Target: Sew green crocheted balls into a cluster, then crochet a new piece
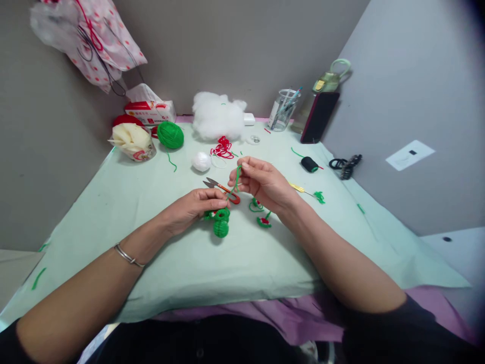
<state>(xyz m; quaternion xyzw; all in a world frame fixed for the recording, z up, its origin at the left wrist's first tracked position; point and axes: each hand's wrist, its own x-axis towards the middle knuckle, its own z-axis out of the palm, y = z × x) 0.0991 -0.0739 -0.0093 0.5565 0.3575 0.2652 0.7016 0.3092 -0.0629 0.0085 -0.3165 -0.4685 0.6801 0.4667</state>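
On the far left of the pale green cloth (125, 212) stands a small tub with cream-coloured stuffing (132, 141), and just beside it, to the right, lies a round ball of green yarn (170, 134). Behind them there is a red and white tissue box (150, 110).

The left hand (193, 208) rests on the cloth with a thin silver bangle (128, 256) at the wrist. Its fingers are closed around a small green crocheted piece (221, 222), which lies at the fingertips, partly under them and partly on the cloth. This piece looks like two round green knobs, one above the other, with a bit of darker green beside them. A green yarn strand (237, 179) goes up from it to the right hand (261, 182), which is lifted above the cloth and pinches the strand between thumb and fingers.

Between the two hands lie small scissors with red handles (223, 189). Behind them I see a white ball (200, 162), a tangle of red thread (223, 147) and a fluffy white heap of filling (217, 115).

Under the right hand lie two small green and red crocheted bits (260, 213). Further right is a yellow hook (299, 188), a black spool (309, 164) and a clear cup with pens (282, 108)
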